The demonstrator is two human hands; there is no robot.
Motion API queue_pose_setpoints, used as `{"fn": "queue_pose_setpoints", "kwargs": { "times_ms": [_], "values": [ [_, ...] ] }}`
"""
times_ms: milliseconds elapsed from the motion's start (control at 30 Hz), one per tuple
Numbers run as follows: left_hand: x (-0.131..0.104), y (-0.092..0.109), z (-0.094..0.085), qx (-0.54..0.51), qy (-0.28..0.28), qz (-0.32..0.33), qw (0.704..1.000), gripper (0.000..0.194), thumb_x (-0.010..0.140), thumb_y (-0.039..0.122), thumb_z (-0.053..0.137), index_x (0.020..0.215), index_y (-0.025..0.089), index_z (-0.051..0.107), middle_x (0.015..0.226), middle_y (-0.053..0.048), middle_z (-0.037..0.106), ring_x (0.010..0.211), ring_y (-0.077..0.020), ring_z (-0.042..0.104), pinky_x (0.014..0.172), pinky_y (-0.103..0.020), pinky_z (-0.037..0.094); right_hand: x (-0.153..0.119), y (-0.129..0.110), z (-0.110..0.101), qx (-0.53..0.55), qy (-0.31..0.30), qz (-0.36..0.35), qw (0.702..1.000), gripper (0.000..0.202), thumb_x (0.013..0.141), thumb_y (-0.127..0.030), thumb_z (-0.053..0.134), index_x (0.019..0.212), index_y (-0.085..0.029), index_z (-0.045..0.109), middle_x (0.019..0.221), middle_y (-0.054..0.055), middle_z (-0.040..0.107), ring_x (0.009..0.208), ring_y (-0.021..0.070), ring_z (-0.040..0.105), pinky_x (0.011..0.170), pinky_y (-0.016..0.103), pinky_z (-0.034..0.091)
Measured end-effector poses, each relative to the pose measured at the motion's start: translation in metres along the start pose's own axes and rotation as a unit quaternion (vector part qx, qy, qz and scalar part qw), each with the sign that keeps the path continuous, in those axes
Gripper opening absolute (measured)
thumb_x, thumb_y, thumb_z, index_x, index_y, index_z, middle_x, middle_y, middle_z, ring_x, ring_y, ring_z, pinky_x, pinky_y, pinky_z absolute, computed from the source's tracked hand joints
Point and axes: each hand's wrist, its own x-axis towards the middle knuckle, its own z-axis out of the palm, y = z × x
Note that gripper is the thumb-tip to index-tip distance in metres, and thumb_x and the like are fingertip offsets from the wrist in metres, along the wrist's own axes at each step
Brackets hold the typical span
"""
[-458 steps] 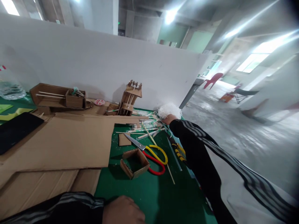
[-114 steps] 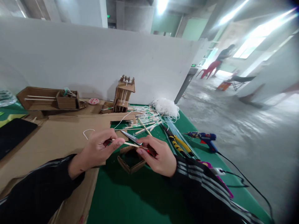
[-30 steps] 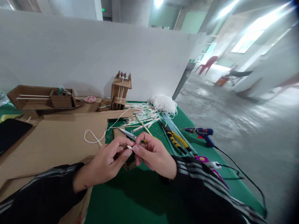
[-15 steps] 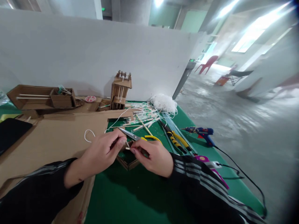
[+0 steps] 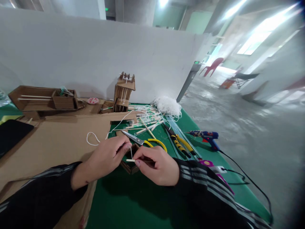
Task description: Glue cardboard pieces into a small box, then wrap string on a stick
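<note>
My left hand [image 5: 111, 156] pinches a white string [image 5: 131, 153], which runs taut down to a short pale stick [image 5: 130, 160]. That stick is gripped between the thumb and fingers of my right hand [image 5: 156, 163]. Beneath both hands a small cardboard frame [image 5: 130, 168] rests on the green table, partly hidden by them. Just beyond my fingers lie scissors [image 5: 137, 139] with yellow handles, their blades pointing left. A loose loop of the string lies on the cardboard sheet [image 5: 64, 133] to the left.
Behind are a cardboard tower [image 5: 124, 93], a cardboard box model [image 5: 43, 99], wrapped sticks [image 5: 147, 122] and a heap of white string [image 5: 168, 106]. Pliers [image 5: 181, 143], a blue glue gun [image 5: 206, 136] and its cable lie right. A black flat object [image 5: 14, 135] is far left.
My right hand has moved slightly down and right with the stick. A longer stretch of string now shows between my hands, and the loop on the cardboard has changed shape.
</note>
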Motion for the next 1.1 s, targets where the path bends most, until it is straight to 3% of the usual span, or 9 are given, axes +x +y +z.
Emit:
{"fn": "queue_pose_setpoints", "kwargs": {
  "times_ms": [133,333,433,600,700,800,933,1100],
  "values": [
    [-0.002,0.003,-0.001,0.016,0.027,0.024,0.999,0.03,0.102,0.034,0.034,0.082,0.019,0.05,0.073,0.001,0.055,0.067,-0.0163,0.05,0.061,-0.028,0.033,0.001,0.003,0.001,0.002,-0.032,0.044,0.999,0.01,0.087,-0.019,0.051,0.081,-0.017,0.058,0.057,-0.006,0.048,0.047,0.0066,0.037,0.046,0.019,0.029],
    [-0.011,0.015,0.002,0.066,0.05,0.127,0.988,0.025,0.102,0.024,0.035,0.083,0.019,0.051,0.075,0.001,0.057,0.07,-0.0171,0.05,0.063,-0.03,0.033,0.005,0.007,0.003,0.035,-0.031,0.096,0.994,0.014,0.089,-0.018,0.05,0.077,-0.017,0.057,0.063,-0.002,0.058,0.052,0.0084,0.047,0.052,0.02,0.037],
    [-0.018,0.022,0.006,0.115,0.068,0.161,0.978,0.026,0.102,0.022,0.036,0.081,0.019,0.052,0.073,0.0,0.056,0.067,-0.0181,0.047,0.061,-0.031,0.029,0.006,0.008,0.002,0.055,-0.028,0.119,0.991,0.014,0.092,-0.021,0.049,0.084,-0.017,0.06,0.065,-0.001,0.06,0.056,0.0101,0.051,0.054,0.02,0.039],
    [-0.027,0.031,0.011,0.255,0.131,0.225,0.931,0.018,0.099,0.017,0.045,0.086,0.018,0.057,0.069,0.0,0.054,0.067,-0.02,0.044,0.057,-0.034,0.022,0.005,0.011,-0.001,0.11,0.026,0.132,0.985,0.022,0.096,-0.032,0.046,0.09,-0.016,0.06,0.065,-0.001,0.056,0.057,0.0106,0.049,0.055,0.022,0.039],
    [-0.029,0.032,0.013,0.313,0.161,0.221,0.91,0.012,0.096,0.017,0.052,0.085,0.019,0.057,0.064,0.002,0.051,0.065,-0.0203,0.043,0.057,-0.036,0.021,0.005,0.009,-0.003,0.144,0.071,0.129,0.979,0.027,0.097,-0.037,0.046,0.088,-0.016,0.058,0.063,-0.002,0.054,0.054,0.0094,0.045,0.053,0.021,0.037],
    [-0.025,0.025,0.014,0.26,0.145,0.192,0.935,0.019,0.097,0.017,0.048,0.08,0.02,0.055,0.065,0.001,0.053,0.065,-0.0199,0.043,0.058,-0.035,0.023,0.003,0.005,-0.003,0.191,0.09,0.117,0.971,0.029,0.096,-0.043,0.049,0.086,-0.016,0.056,0.061,-0.003,0.052,0.053,0.0087,0.044,0.052,0.021,0.035],
    [-0.015,0.013,0.01,0.08,0.049,0.13,0.987,0.024,0.1,0.02,0.041,0.085,0.02,0.059,0.077,0.0,0.062,0.069,-0.0176,0.048,0.062,-0.031,0.031,-0.001,0.0,-0.005,0.212,0.04,0.096,0.972,0.03,0.097,-0.044,0.048,0.085,-0.017,0.053,0.059,-0.004,0.051,0.048,0.0064,0.038,0.048,0.019,0.032],
    [-0.004,0.004,-0.003,-0.098,-0.045,0.05,0.993,0.023,0.098,0.032,0.048,0.086,0.023,0.065,0.076,0.004,0.063,0.071,-0.0125,0.055,0.065,-0.024,0.037,-0.004,-0.003,-0.01,0.19,-0.058,0.061,0.978,0.028,0.098,-0.038,0.045,0.084,-0.016,0.055,0.058,-0.004,0.051,0.049,0.0069,0.044,0.05,0.019,0.035]
  ]
}}
